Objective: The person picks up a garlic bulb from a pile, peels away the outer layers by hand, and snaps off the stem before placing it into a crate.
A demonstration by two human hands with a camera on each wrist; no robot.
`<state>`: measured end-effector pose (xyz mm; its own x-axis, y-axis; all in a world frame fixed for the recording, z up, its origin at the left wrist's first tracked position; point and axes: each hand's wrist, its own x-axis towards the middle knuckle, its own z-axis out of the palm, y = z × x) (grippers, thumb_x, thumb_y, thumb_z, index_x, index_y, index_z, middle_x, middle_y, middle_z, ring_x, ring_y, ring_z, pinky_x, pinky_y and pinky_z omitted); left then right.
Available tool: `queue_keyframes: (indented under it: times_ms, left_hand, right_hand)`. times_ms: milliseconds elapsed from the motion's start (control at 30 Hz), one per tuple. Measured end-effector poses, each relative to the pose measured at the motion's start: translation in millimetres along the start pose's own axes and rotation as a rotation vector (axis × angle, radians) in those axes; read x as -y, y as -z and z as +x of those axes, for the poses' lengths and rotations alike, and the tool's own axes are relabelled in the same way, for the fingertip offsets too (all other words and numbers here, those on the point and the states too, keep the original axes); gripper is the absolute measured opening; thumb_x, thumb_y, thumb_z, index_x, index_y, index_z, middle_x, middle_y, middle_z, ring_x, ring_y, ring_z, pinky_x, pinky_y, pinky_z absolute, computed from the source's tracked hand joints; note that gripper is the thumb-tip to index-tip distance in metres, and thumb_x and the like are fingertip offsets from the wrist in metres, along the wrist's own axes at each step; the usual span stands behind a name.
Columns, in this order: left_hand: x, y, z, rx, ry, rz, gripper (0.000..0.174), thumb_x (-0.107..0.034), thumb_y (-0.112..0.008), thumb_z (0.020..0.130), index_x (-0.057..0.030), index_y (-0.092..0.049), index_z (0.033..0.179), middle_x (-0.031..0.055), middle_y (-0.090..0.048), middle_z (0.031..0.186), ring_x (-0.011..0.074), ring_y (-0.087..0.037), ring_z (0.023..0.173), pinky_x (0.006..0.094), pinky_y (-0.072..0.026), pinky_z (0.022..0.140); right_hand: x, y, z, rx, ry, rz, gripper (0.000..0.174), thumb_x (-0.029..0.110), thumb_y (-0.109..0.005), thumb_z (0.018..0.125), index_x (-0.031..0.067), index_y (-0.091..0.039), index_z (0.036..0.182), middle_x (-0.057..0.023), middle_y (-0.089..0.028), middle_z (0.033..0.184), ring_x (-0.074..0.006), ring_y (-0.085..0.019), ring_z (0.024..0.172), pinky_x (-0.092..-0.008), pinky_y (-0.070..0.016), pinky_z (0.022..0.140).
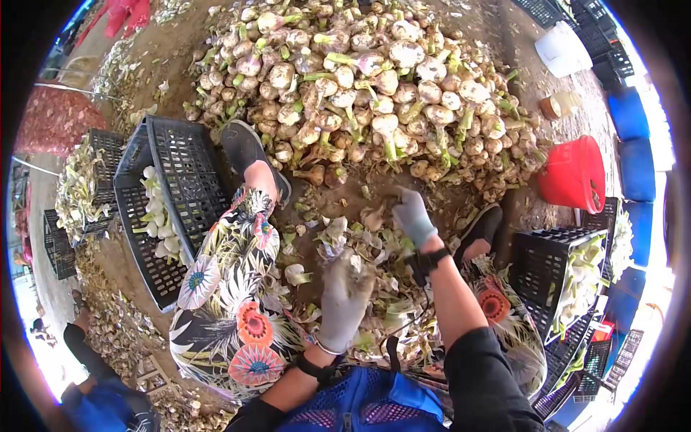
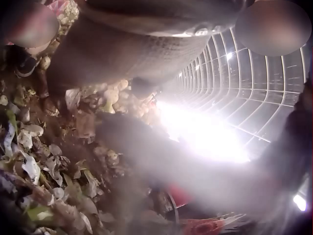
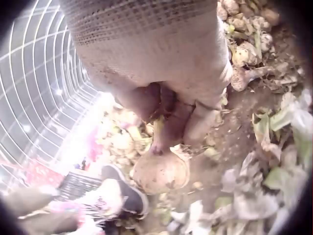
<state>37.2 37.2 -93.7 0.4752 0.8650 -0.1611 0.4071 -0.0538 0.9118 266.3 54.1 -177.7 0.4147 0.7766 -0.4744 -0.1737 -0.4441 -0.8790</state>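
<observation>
My right hand (image 1: 414,216), in a pale glove, is just below the garlic heap (image 1: 389,79). In the right wrist view the right hand (image 3: 156,58) has its fingers curled round the stem of a garlic bulb (image 3: 161,171), which hangs below them. My gloved left hand (image 1: 345,302) is lower and to the left, above loose peelings (image 1: 381,288); its fingers are blurred, and whether they hold anything cannot be told. The left wrist view shows the left glove (image 2: 132,49) dark and blurred, with its fingertips unclear.
A black crate (image 1: 191,173) leans over another with white bulbs (image 1: 162,216) at left. On the right are a red bucket (image 1: 572,173), a crate of trimmed stalks (image 1: 579,281) and blue barrels (image 1: 637,169). Shoes (image 1: 248,155) flank the peelings. Another person (image 1: 101,396) is at lower left.
</observation>
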Motion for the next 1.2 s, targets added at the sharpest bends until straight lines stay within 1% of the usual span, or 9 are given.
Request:
queue_keyframes:
  times_ms: [100,167,267,367,533,900,967,1000,1200]
  left_hand:
    - [-15,7,5,0.004,-0.269,0.108,0.056,-0.031,-0.071,0.091,0.0031,-0.051,0.131,0.0237,-0.054,0.128,0.0392,-0.056,0.114,0.0412,-0.046,0.098]
    - [-17,8,-3,0.064,-0.28,0.037,0.055,-0.027,-0.072,0.09,0.0023,-0.051,0.131,0.0237,-0.056,0.124,0.0401,-0.057,0.111,0.0428,-0.0468,0.097]
    - [-29,15,-15,0.192,-0.226,-0.044,0.057,-0.017,-0.072,0.088,0.0059,-0.048,0.135,0.0231,-0.058,0.127,0.0359,-0.056,0.119,0.04,-0.0436,0.103]
    - [-31,19,-26,0.199,-0.359,0.074,0.057,-0.017,-0.071,0.089,0.0066,-0.048,0.135,0.0228,-0.058,0.128,0.0342,-0.056,0.121,0.0389,-0.0431,0.104]
    - [-45,25,-44,0.44,-0.003,-0.626,0.051,-0.022,-0.064,0.098,0.0048,-0.046,0.138,0.007,-0.058,0.122,0.012,-0.055,0.111,0.0285,-0.0459,0.097]
    - [-66,26,-53,0.434,-0.018,-0.629,0.034,-0.025,-0.053,0.103,0.0036,-0.058,0.12,0.0059,-0.062,0.105,0.0137,-0.059,0.098,0.0273,-0.0459,0.092]
    - [-44,28,-49,0.566,-0.084,-0.889,0.046,-0.045,-0.05,0.102,-0.0039,-0.061,0.12,0.0021,-0.062,0.094,0.0094,-0.058,0.08,0.0243,-0.0457,0.07]
    - [-64,44,-56,0.578,0.386,-0.777,0.046,-0.05,-0.045,0.103,-0.0078,-0.063,0.109,-0.0009,-0.057,0.076,0.0089,-0.05,0.054,0.0229,-0.0357,0.048]
    - [-84,63,-53,0.836,0.67,-0.716,0.042,-0.046,-0.046,0.104,-0.0082,-0.06,0.116,0.0015,-0.063,0.076,0.0101,-0.048,0.046,0.0232,-0.0341,0.041]
  right_hand:
    - [19,-10,-97,0.006,0.224,0.056,0.031,0.001,-0.064,0.092,-0.002,-0.064,0.123,-0.0053,-0.07,0.106,-0.0118,-0.065,0.088,-0.0243,-0.052,0.08]
    - [36,-24,-139,-0.048,0.14,0.551,0.028,0.008,-0.062,0.097,-0.0039,-0.063,0.122,-0.004,-0.069,0.106,-0.0099,-0.063,0.092,-0.0232,-0.0499,0.087]
    - [43,-30,-174,-0.215,-0.05,0.619,0.028,0.016,-0.06,0.101,-0.0037,-0.064,0.12,-0.0026,-0.068,0.102,-0.009,-0.063,0.093,-0.0222,-0.0487,0.089]
    - [-4,-42,-183,-0.226,0.226,0.465,0.027,0.023,-0.064,0.1,-0.0031,-0.068,0.107,0.0012,-0.066,0.094,-0.0046,-0.058,0.084,-0.0209,-0.0485,0.075]
    - [36,-34,-222,-0.21,0.171,0.183,0.017,0.011,-0.064,0.097,-0.0038,-0.069,0.102,0.0046,-0.059,0.082,-0.0048,-0.055,0.079,-0.0213,-0.0454,0.069]
    - [47,-22,-253,-0.008,0.192,0.569,0.028,0.001,-0.061,0.094,-0.0056,-0.063,0.121,-0.0042,-0.069,0.108,-0.0105,-0.064,0.094,-0.0267,-0.0528,0.087]
    - [61,-22,-261,0.003,0.213,0.465,0.026,-0.003,-0.061,0.092,-0.0052,-0.066,0.117,-0.0049,-0.07,0.107,-0.0123,-0.066,0.097,-0.0281,-0.0532,0.089]
    - [62,-20,-263,0.015,0.303,0.272,0.027,-0.006,-0.061,0.09,-0.0041,-0.067,0.115,-0.0047,-0.07,0.105,-0.0124,-0.066,0.098,-0.0283,-0.0534,0.088]
    - [66,-5,-264,0.021,0.575,-0.319,0.03,-0.007,-0.066,0.081,0.0009,-0.071,0.109,-0.0082,-0.069,0.11,-0.019,-0.066,0.104,-0.0336,-0.0523,0.091]
